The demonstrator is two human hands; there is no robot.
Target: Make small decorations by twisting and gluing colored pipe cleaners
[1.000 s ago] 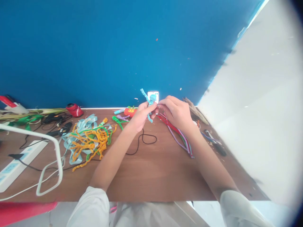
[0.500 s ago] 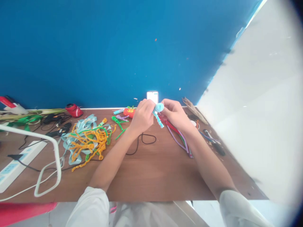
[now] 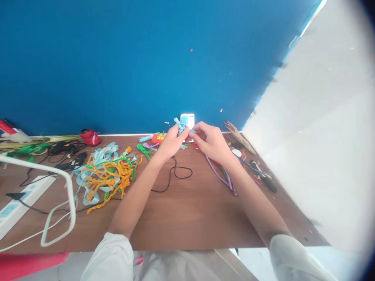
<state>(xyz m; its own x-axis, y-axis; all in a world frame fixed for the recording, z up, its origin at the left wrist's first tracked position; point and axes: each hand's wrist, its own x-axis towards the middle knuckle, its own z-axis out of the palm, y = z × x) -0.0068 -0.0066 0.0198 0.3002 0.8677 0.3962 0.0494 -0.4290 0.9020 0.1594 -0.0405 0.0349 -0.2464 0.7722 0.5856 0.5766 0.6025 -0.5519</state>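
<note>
Between my hands is a light blue fuzzy pipe cleaner piece [image 3: 183,122], coiled and twisted, with short ends sticking out. My left hand [image 3: 173,141] is closed around its lower part. With thumb and fingertips together, my right hand [image 3: 209,137] pinches an end of the same piece on its right side. Just behind stands a phone [image 3: 191,120] with a lit white screen, partly covered by the blue piece and my fingers. Loose purple and red pipe cleaners [image 3: 218,171] lie under my right forearm.
To the left, orange pipe cleaners [image 3: 124,173] lie tangled with pale blue ribbon [image 3: 93,194]. A white power strip [image 3: 27,201] and a white bent frame [image 3: 70,195] are further left. A black-handled cutter [image 3: 267,180] lies at right. The blue wall [image 3: 131,70] rises behind the table.
The blue piece has turned: its coil now points up and left, and the twisted tail that hung between my hands no longer shows. My left hand has rolled and shifted slightly left.
</note>
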